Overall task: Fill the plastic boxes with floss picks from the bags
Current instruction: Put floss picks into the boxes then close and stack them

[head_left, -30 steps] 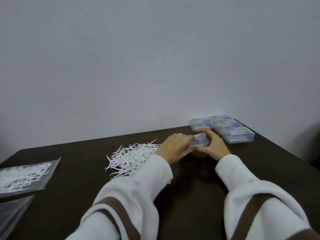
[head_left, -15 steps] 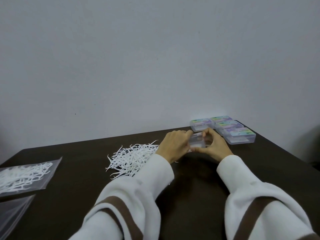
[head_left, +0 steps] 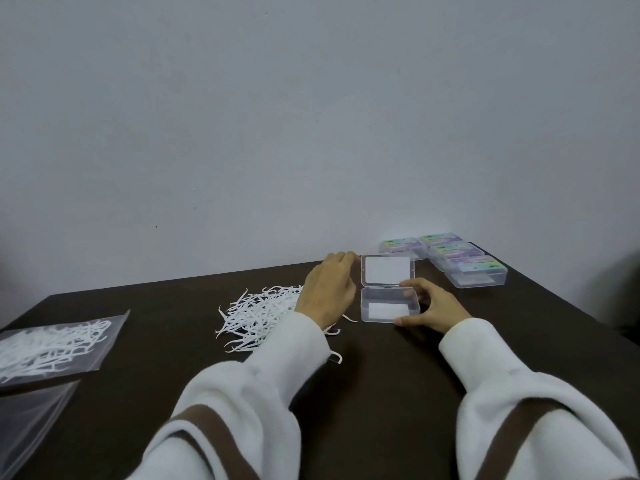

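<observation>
A clear plastic box (head_left: pixel 389 310) lies open on the dark table (head_left: pixel 374 393), its lid (head_left: pixel 387 270) tipped back; the tray holds no picks. My right hand (head_left: pixel 431 306) grips the tray's right end between thumb and fingers. My left hand (head_left: pixel 329 289) hovers just left of the lid with fingers loosely curved, holding nothing. A loose pile of white floss picks (head_left: pixel 256 313) lies left of the box, partly under my left wrist.
Several closed labelled boxes (head_left: pixel 474 271) sit in a cluster at the far right corner by the wall. A bag of floss picks (head_left: pixel 52 344) and an empty clear bag (head_left: pixel 27 420) lie at the left edge.
The box that both hands held closed above the table now lies on it with its lid swung open. My left hand has come off the box.
</observation>
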